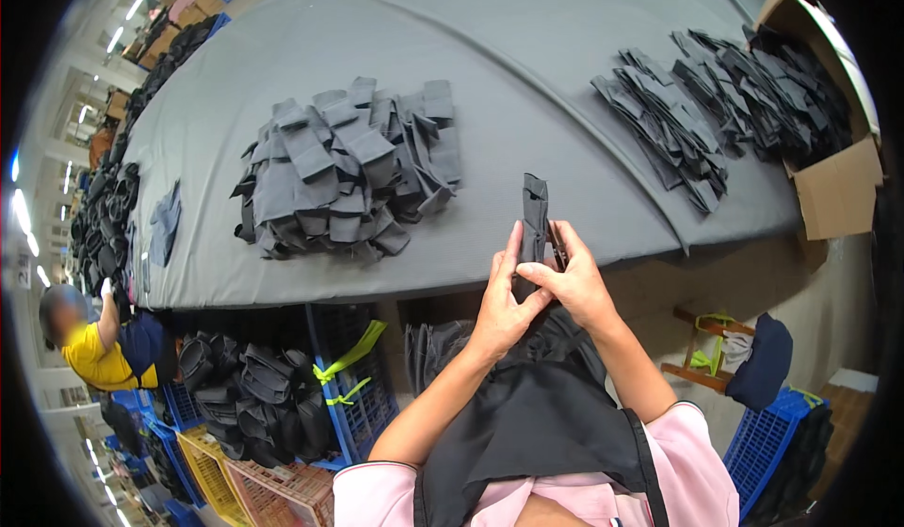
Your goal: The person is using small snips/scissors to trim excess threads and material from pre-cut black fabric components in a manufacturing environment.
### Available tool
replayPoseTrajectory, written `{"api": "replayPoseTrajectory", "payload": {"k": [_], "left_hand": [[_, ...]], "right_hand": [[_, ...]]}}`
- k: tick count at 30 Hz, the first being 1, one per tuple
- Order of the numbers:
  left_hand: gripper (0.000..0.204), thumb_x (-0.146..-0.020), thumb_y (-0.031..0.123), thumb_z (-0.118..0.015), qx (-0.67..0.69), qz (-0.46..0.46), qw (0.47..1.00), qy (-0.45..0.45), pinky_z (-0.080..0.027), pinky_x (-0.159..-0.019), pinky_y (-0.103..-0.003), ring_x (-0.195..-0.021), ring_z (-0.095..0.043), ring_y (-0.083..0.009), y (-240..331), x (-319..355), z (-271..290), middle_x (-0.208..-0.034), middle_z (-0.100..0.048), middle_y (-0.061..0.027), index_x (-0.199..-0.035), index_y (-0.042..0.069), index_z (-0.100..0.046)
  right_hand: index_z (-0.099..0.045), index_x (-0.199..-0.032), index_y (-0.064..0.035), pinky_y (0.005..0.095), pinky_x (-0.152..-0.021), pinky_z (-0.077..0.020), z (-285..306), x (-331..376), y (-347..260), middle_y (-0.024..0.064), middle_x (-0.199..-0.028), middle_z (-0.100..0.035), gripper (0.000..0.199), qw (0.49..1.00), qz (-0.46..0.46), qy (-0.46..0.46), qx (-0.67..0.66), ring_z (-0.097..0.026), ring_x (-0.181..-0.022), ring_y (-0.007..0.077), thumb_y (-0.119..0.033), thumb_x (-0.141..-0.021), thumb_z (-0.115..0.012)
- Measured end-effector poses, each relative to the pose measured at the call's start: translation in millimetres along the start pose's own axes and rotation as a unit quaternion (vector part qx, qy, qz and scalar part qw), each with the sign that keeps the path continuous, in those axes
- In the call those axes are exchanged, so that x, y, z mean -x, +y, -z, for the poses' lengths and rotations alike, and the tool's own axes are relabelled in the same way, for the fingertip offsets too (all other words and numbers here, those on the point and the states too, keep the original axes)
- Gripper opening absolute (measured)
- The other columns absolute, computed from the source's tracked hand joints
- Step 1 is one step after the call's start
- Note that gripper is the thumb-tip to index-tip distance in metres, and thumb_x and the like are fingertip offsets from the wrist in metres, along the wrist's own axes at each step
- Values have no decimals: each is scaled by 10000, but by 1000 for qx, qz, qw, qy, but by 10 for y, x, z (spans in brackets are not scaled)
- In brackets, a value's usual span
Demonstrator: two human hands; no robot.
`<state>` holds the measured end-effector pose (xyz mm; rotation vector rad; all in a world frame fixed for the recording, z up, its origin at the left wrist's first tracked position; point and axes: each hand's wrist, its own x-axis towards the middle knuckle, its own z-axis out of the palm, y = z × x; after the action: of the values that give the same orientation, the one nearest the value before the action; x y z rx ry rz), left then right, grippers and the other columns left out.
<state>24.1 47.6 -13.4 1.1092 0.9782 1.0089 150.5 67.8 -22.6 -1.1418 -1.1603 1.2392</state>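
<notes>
Just over the table's near edge, I hold a narrow folded piece of dark grey fabric (535, 202) upright between both hands. My left hand (507, 303) is closed on its left side, fingers pointing up along it. My right hand (576, 287) grips it from the right, thumb laid across the lower front. A small dark object (559, 250) shows by my right fingers; I cannot make out what it is. Left of my hands, a heap of similar grey fabric pieces (325, 174) lies on the grey cloth-covered table (499, 131).
More fabric pieces (659, 122) spread at the right, reaching into an open cardboard box (838, 188). Below the table stand a blue crate (353, 405) and dark bundles (259, 390). A wooden stool (706, 348) is at the right. A person in yellow (99, 357) works far left.
</notes>
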Motion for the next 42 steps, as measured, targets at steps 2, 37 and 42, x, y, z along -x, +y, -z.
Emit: {"api": "replayPoseTrajectory", "payload": {"k": [2,37,42], "left_hand": [[861,-806,20,-672,43,2,999,3,-360,-1027,-336,-1239,-423,-196,-35,51,116,-1343,-404,-99,-1491,79,-155],[393,-965,355,-526,7,186,971,154,-351,-569,-197,-642,-393,-27,-127,246,535,-676,-480,75,-780,17,-603],[379,-968,341,-523,-4,179,973,144,-333,-558,-201,-635,-379,-30,-34,273,467,-657,-460,72,-783,17,-591]], "right_hand": [[-494,-1144,-25,191,-572,-427,25,12,-232,51,-919,-596,478,989,-130,-47,-56,-502,-632,35,-143,-759,-750],[-545,-1102,-47,313,-628,-476,-113,413,-184,83,-836,-591,352,963,53,-23,262,-583,-661,196,-177,-806,-685],[-596,-1018,-63,345,-604,-466,-22,383,-436,73,-884,-568,287,917,113,-125,362,-596,-694,247,-104,-753,-697]]}}
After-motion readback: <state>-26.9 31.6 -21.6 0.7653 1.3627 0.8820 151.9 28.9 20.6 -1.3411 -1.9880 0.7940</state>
